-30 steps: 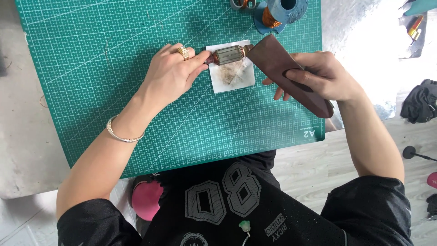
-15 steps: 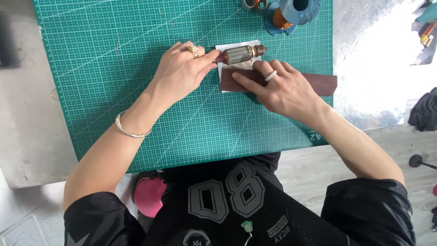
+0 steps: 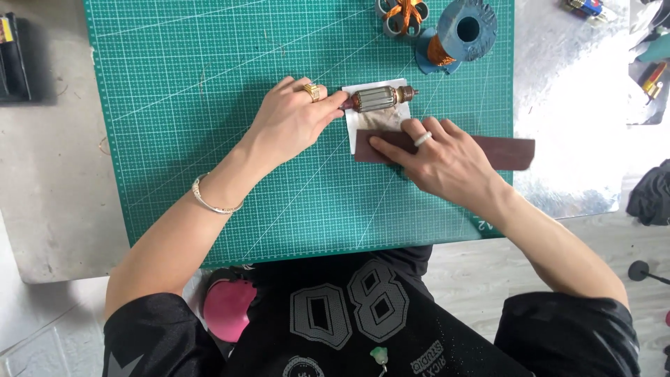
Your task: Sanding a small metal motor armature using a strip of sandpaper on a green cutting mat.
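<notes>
Flattened since a second ago, right hand [image 3: 447, 164] presses spread fingers on sandpaper strip [image 3: 506, 152]; left hand [image 3: 293, 122] pinches motor armature [image 3: 377, 98].

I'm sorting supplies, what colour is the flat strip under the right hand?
Dark reddish brown strip, head view.

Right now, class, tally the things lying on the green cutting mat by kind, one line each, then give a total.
Motor armature, held at its end by the left hand: 1
White paper square: 1
Brown sanding strip, pressed flat under the right hand: 1
Blue spool with copper wire: 1
Copper coil winding: 1
Total: 5
</notes>
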